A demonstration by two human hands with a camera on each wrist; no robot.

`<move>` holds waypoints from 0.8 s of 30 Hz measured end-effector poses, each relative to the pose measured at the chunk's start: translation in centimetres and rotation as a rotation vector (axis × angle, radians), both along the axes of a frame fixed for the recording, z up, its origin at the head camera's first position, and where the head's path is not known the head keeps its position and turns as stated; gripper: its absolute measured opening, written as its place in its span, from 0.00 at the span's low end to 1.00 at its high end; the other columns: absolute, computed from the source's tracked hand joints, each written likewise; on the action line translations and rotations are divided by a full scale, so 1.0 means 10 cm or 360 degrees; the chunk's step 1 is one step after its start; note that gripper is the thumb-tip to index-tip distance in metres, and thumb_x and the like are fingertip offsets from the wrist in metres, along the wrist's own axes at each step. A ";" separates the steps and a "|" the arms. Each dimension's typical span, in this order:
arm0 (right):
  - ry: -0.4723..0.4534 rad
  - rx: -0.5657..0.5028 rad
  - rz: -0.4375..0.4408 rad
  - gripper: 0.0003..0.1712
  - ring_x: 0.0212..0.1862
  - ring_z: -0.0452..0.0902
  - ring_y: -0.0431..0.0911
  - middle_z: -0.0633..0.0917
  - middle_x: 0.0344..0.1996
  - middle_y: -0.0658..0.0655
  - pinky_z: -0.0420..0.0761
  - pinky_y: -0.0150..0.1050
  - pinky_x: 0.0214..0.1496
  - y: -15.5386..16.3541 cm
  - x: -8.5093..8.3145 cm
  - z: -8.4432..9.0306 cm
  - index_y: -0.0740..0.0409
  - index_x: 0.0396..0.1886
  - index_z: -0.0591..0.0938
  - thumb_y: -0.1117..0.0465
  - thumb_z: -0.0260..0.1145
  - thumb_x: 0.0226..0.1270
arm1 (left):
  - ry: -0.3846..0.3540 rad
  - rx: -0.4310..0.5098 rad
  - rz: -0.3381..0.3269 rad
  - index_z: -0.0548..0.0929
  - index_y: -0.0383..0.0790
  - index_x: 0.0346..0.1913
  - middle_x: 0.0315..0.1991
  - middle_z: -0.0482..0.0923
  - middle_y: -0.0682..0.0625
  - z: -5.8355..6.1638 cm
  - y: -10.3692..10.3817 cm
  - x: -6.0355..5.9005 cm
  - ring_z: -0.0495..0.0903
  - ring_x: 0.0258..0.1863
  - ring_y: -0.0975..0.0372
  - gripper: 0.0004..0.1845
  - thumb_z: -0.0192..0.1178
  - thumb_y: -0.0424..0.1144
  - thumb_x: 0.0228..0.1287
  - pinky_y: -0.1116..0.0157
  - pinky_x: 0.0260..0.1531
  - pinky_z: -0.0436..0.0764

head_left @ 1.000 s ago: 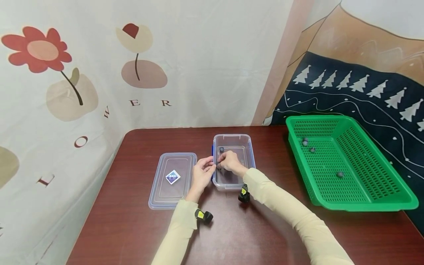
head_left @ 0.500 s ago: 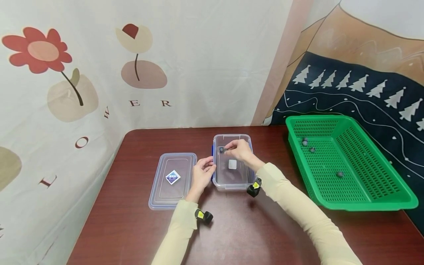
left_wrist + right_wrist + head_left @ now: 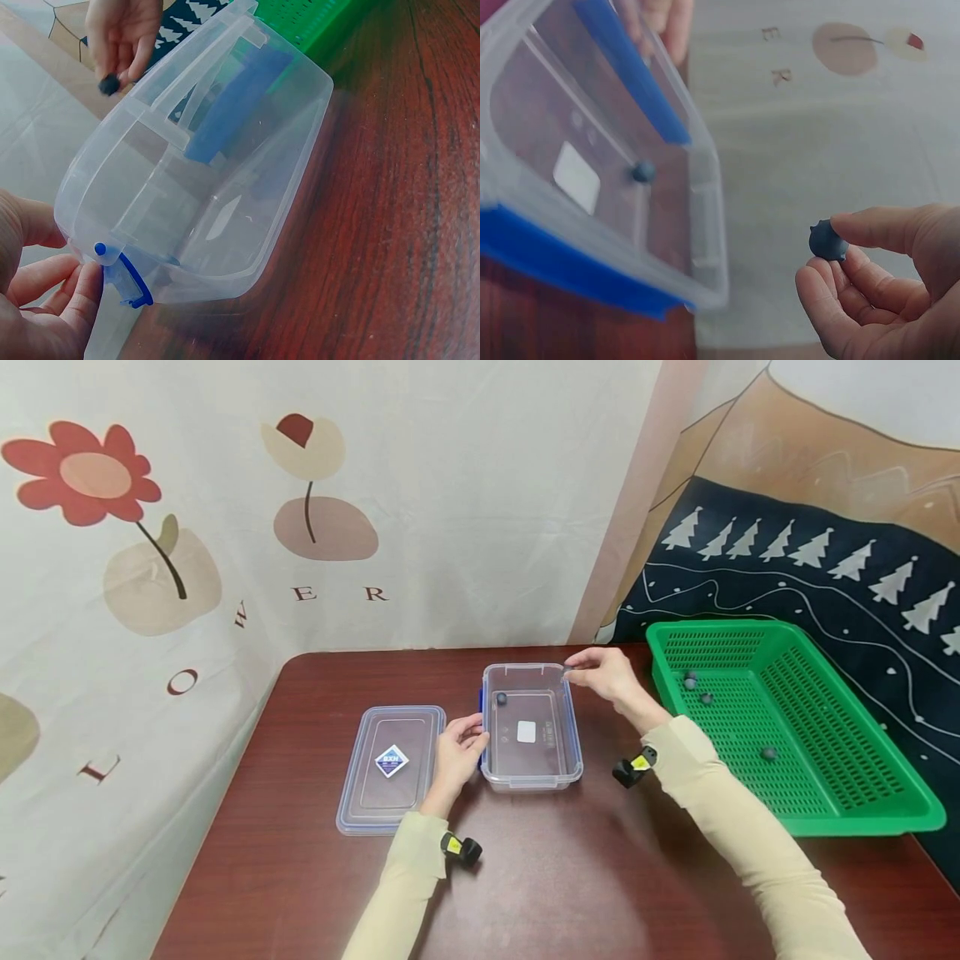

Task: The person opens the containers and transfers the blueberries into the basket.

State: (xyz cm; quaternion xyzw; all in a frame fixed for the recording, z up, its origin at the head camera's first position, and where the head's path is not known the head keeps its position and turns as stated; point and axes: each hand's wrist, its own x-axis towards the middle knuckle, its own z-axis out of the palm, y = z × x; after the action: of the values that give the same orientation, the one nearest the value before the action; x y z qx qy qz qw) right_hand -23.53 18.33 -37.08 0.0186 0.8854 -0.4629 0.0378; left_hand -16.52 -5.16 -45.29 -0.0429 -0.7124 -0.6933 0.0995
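Head view shows the right hand (image 3: 609, 675) raised over the far right corner of the clear plastic box (image 3: 531, 727), thumb and fingertips pinching a small dark blueberry (image 3: 827, 242), lifted well clear of the rim as though carrying it. One more berry (image 3: 501, 698) lies inside the box at its far left. The left hand (image 3: 457, 758) rests against the box's left wall by the blue clasp (image 3: 129, 279), fingers lightly curled on it, seemingly to steady it. Left of that lies the lid (image 3: 390, 766); at the right a green basket (image 3: 862, 810) holds three berries.
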 end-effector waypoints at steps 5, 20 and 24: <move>-0.0005 -0.0028 -0.0047 0.18 0.44 0.77 0.56 0.81 0.44 0.68 0.79 0.48 0.53 0.29 0.03 0.10 0.67 0.50 0.80 0.62 0.64 0.63 | -0.0002 -0.0005 -0.0004 0.74 0.12 0.46 0.40 0.73 0.25 0.02 0.00 0.00 0.76 0.42 0.38 0.16 0.55 0.16 0.52 0.57 0.47 0.81; 0.0164 -0.0370 -0.0233 0.09 0.30 0.79 0.29 0.81 0.25 0.34 0.80 0.22 0.35 1.39 0.32 0.25 0.57 0.42 0.82 0.61 0.66 0.62 | -0.0036 0.0018 -0.0007 0.74 0.12 0.46 0.41 0.72 0.25 0.03 0.01 0.01 0.75 0.43 0.38 0.16 0.56 0.16 0.52 0.66 0.45 0.81; 0.0143 -0.0432 -0.0289 0.06 0.30 0.78 0.28 0.81 0.26 0.34 0.80 0.21 0.35 1.65 0.37 0.19 0.45 0.36 0.82 0.61 0.66 0.62 | -0.0046 0.0028 -0.0009 0.74 0.12 0.47 0.41 0.72 0.25 0.02 0.00 0.00 0.75 0.43 0.37 0.16 0.56 0.16 0.53 0.67 0.45 0.81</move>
State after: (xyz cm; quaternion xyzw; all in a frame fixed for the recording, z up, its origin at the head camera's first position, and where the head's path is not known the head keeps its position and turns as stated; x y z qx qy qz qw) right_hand -19.81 34.79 -35.20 0.0724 0.8103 -0.5800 -0.0415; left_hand -16.48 -5.14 -45.04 -0.0341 -0.7076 -0.7003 0.0875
